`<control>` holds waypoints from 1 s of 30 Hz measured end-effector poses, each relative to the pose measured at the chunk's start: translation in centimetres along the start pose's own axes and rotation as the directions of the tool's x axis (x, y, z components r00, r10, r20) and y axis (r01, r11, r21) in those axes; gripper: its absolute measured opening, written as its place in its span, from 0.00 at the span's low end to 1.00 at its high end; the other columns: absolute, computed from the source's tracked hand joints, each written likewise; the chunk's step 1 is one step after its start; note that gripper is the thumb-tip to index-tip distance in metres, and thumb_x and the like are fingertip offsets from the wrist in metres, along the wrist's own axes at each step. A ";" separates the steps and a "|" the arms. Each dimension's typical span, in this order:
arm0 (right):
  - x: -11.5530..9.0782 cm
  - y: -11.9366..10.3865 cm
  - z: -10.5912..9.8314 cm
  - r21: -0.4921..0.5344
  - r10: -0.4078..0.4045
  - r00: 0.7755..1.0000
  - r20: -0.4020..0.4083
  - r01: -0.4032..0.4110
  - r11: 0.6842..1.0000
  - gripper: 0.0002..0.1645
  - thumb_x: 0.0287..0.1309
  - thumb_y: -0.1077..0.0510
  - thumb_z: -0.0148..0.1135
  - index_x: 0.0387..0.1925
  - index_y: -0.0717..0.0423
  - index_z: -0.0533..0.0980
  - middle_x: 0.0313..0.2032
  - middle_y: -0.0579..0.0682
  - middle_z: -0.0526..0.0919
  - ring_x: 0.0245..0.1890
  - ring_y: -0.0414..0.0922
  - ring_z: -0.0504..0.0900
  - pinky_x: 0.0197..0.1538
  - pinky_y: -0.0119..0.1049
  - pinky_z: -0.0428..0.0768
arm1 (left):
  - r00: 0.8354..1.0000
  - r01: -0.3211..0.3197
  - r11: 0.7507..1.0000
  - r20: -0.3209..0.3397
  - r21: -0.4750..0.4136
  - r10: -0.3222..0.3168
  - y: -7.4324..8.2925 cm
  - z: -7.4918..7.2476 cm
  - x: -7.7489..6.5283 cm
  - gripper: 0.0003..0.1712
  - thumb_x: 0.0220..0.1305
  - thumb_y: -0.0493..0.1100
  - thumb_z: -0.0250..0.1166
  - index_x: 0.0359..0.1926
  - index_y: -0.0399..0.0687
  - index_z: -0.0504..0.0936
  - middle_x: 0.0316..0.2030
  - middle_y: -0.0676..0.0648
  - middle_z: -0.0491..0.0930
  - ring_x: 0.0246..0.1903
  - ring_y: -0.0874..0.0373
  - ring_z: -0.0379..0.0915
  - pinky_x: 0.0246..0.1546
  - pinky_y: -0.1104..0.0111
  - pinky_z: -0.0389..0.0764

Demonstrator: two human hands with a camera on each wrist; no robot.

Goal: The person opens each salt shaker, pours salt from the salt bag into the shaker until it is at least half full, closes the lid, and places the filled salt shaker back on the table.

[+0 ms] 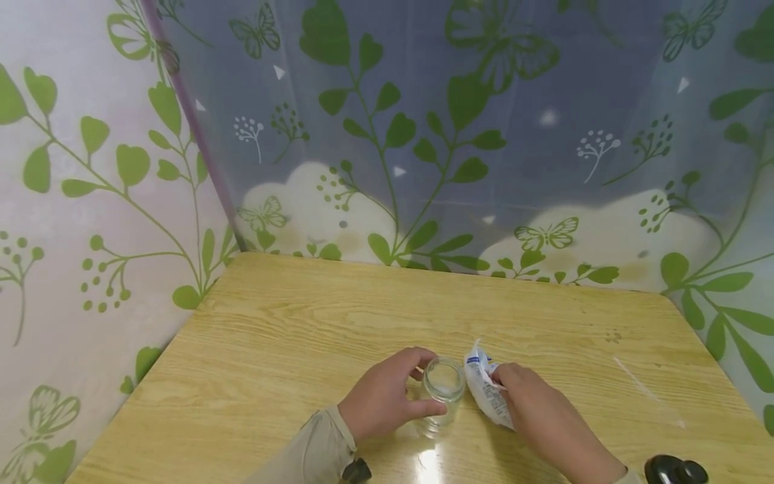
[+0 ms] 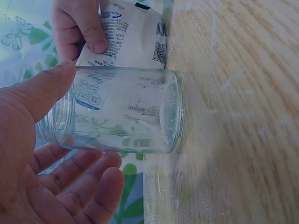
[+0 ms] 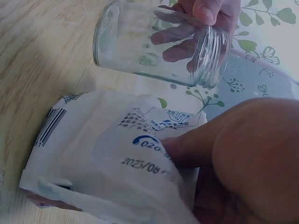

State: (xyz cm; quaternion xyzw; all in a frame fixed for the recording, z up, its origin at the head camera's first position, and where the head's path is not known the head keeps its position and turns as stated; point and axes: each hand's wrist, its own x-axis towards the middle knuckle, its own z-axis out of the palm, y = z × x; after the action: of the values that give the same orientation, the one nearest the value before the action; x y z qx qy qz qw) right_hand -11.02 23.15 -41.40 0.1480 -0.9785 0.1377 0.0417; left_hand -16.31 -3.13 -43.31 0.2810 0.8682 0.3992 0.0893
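Observation:
A clear glass jar [image 1: 443, 390] with a threaded neck and no lid stands upright on the wooden table, some white specks near its base in the left wrist view. My left hand [image 1: 390, 393] holds it near the neck, thumb on one side and fingers on the other. Close to the jar's right, my right hand [image 1: 541, 407] grips a white printed plastic packet [image 1: 484, 390] at its upper part, thumb pressed on the packet in the right wrist view. The packet [image 3: 93, 144] carries blue and black print and a barcode. What is inside the packet is hidden.
At the table's lower right lies a black rounded object [image 1: 671, 469], cut off by the frame edge. A thin, pale strip [image 1: 650, 392] lies on the wooden table [image 1: 290, 323] right of the packet. Leaf-patterned curtains [image 1: 387, 134] enclose the table's back and sides.

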 end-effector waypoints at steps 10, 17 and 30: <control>0.1 -0.1 -0.1 0.050 -0.002 1.000 0.027 0.000 0.999 0.14 0.70 0.68 0.59 0.52 0.50 0.79 0.49 0.44 0.83 0.53 0.44 0.82 0.52 0.45 0.83 | 1.000 -0.006 1.000 -0.003 -0.006 0.006 -0.1 0.0 0.1 0.36 0.59 0.62 0.76 0.64 0.59 0.75 0.58 0.57 0.80 0.53 0.65 0.77 0.44 0.70 0.80; 0.2 0.1 -0.5 0.111 0.043 0.995 0.090 -0.053 0.992 0.15 0.72 0.68 0.56 0.54 0.52 0.78 0.53 0.48 0.84 0.56 0.50 0.83 0.54 0.49 0.83 | 1.000 -0.007 1.000 -0.007 -0.007 0.007 0.0 0.0 0.0 0.37 0.59 0.62 0.76 0.65 0.58 0.75 0.59 0.56 0.80 0.53 0.62 0.78 0.44 0.70 0.80; 0.4 0.5 -0.5 0.120 0.110 0.987 0.117 -0.124 0.985 0.10 0.70 0.57 0.65 0.50 0.50 0.79 0.47 0.43 0.83 0.47 0.41 0.83 0.45 0.45 0.82 | 1.000 0.003 1.000 0.002 -0.001 -0.003 0.2 -0.2 -0.1 0.37 0.59 0.62 0.76 0.65 0.59 0.75 0.59 0.56 0.80 0.54 0.61 0.78 0.45 0.69 0.80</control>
State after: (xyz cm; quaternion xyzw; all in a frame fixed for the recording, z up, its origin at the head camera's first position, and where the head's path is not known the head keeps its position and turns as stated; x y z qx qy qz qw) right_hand -11.51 23.64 -41.01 0.0998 -0.9756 0.1934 -0.0297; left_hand -16.20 -3.19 -43.07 0.2802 0.8682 0.3992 0.0909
